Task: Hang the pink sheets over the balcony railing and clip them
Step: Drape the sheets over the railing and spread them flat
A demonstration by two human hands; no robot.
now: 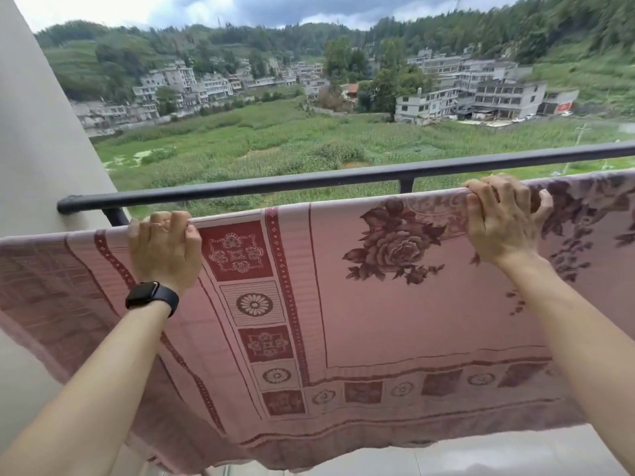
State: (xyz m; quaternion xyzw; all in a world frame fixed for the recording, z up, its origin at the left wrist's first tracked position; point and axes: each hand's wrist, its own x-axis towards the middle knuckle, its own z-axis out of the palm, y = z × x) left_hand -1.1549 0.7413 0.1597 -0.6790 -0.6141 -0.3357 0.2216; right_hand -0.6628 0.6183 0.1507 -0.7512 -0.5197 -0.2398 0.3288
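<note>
pink sheet [395, 324] spans mid-frame, just below the railing [309, 182]; your left hand [165, 249] and right hand [501, 221] each grip its top edge. next, lift it over the railing; clipping waits.

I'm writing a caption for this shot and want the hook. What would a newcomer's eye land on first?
The pink sheet with its dark rose pattern fills the lower half, stretched between the left hand and right hand gripping its top edge. Above it runs the dark railing, with green fields and a hillside village beyond.
</note>
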